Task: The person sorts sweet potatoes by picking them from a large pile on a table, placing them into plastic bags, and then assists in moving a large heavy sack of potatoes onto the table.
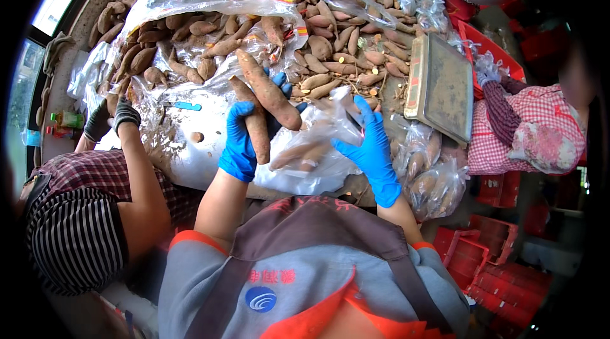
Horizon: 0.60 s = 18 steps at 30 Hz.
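While the left hand (239, 145) grasps two sweet potatoes (268, 90), the right hand (373, 151) is spread

Because both sweet potatoes share one grip near the middle of the frame, good practice would be to steady them with the thumb and support their weight with the fingers behind; a loose hold could let one roll out. Right of centre, the right thumb stands apart from its fingers beside a clear plastic bag (302, 155); whether they touch its film, I cannot tell. Light handling should spare that film from tearing. Elbow room matters too, with a blue tool (187, 106) lying on the white surface (200, 164) left of centre.
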Available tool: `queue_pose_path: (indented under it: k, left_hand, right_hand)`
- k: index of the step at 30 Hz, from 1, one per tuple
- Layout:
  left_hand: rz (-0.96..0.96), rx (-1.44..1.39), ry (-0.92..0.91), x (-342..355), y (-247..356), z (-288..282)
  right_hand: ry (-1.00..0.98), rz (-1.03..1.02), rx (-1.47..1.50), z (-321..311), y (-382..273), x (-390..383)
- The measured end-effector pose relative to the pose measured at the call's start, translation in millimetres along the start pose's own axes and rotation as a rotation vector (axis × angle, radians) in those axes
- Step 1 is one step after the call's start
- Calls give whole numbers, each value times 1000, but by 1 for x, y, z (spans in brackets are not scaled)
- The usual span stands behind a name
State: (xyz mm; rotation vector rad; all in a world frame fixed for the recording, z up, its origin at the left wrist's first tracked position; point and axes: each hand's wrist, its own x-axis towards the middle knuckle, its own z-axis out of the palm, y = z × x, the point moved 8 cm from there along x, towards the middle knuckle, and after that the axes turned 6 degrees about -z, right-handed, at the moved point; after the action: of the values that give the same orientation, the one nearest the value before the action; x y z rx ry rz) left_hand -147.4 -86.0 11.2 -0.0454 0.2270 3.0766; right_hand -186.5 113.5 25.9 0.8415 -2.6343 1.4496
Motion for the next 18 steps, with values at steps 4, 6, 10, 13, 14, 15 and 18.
queue_pose_path:
  k: [4, 6, 10, 13, 14, 15, 18]
  left_hand:
    - [-58, -10, -24, -7, -15, 17]
    - [-89, 10, -21, -8, -17, 10]
    - [-96, 26, -24, -9, -22, 8]
    - [-119, 30, -20, -10, -27, 13]
    - [-120, 35, -19, -11, -29, 16]
    - [-122, 38, -17, -11, -31, 21]
    - [-116, 143, -51, -13, -34, 22]
  right_hand:
    - [-9, 232, 407, 15, 74, -36]
    - [-86, 423, 388, 7, 87, -51]
    - [51, 438, 683, -5, 71, -59]
    - [122, 315, 718, -17, 40, -49]
    - [145, 229, 647, -25, 33, -43]
    - [166, 144, 573, -33, 24, -36]
    - [190, -8, 590, -34, -20, -3]
